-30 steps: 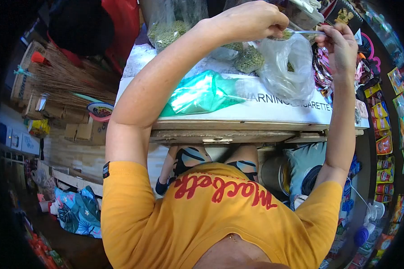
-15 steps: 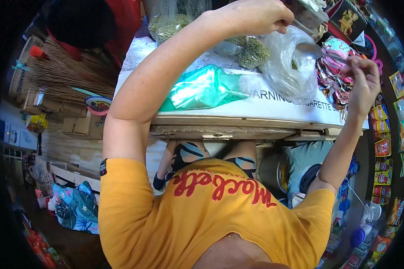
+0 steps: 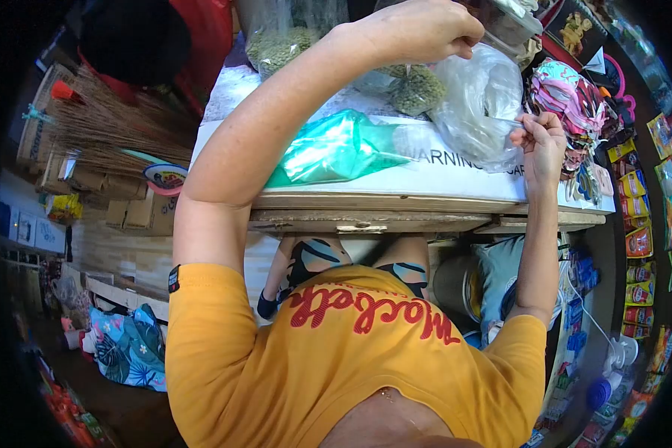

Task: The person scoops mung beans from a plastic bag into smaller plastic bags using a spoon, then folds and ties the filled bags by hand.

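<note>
My left hand point(image 3: 442, 31) is at the top of the table, its fingers pinched at the upper edge of a clear plastic bag point(image 3: 479, 97). My right hand point(image 3: 541, 140) grips the handle of a metal spoon point(image 3: 508, 121) at the bag's right side; the spoon's bowl is hidden in the crumpled plastic. Small tied bags of green mung beans point(image 3: 418, 89) lie just left of that bag. Farther back stand larger clear bags of mung beans point(image 3: 284, 46). A shiny green plastic bag point(image 3: 340, 145) lies flat in front of my left forearm.
Printed white sheeting covers the table point(image 3: 455, 175), with wooden drawers point(image 3: 366, 222) along its front edge. Bundled colourful fabric point(image 3: 567, 97) sits to the right. Sachets point(image 3: 635, 246) hang at the far right. A stick broom point(image 3: 119, 127) and a dark-haired person point(image 3: 134, 37) are at the left.
My right hand has moved left and slightly down, taking the spoon from above the clear bag into its folds. The fabric bundle shows more fully. My left hand stays almost in place.
</note>
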A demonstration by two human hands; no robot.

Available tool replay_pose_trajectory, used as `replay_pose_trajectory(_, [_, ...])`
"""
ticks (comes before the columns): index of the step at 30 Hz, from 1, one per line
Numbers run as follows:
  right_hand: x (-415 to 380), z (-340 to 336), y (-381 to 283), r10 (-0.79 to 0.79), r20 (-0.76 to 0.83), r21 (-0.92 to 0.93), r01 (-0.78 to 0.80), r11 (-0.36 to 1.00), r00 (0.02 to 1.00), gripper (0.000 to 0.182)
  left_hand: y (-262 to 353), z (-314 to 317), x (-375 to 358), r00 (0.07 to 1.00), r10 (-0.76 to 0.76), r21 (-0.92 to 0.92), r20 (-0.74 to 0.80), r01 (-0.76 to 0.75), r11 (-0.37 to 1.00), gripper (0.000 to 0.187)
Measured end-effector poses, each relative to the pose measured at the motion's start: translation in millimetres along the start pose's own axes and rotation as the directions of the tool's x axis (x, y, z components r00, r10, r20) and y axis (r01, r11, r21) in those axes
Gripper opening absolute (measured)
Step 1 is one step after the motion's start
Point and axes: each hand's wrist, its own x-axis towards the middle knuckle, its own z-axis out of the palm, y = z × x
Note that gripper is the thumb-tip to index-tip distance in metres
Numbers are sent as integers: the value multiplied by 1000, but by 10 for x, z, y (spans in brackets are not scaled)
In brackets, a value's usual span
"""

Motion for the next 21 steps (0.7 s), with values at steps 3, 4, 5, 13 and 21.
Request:
replay_pose_trajectory(3, [42, -50, 39, 33, -26, 34, -33, 999, 999, 13, -2, -13, -6, 1000, -6, -2, 11, 6, 1000, 15])
replay_pose_trajectory(4, [58, -73, 44, 42, -33, 48, -40, 998, 999, 13, -2, -11, -1, 1000, -7, -3, 15, 7, 1000, 15])
replay_pose_trajectory(5, [73, -94, 48, 37, -49, 48, -34, 998, 998, 13, -10, -7, 2, 1000, 0, -3, 12, 0, 1000, 15])
replay_pose_trajectory(13, [158, -269, 34, -22, -115, 70, 30, 997, 993, 15, -37, 11, -3, 1000, 20, 4, 10, -20, 1000, 14])
replay_pose_trajectory(21, [246, -406, -148, -76, -131, 52, 83, 995, 988, 14, -15, -1, -1, 999, 0, -24, 35, 0, 1000, 14])
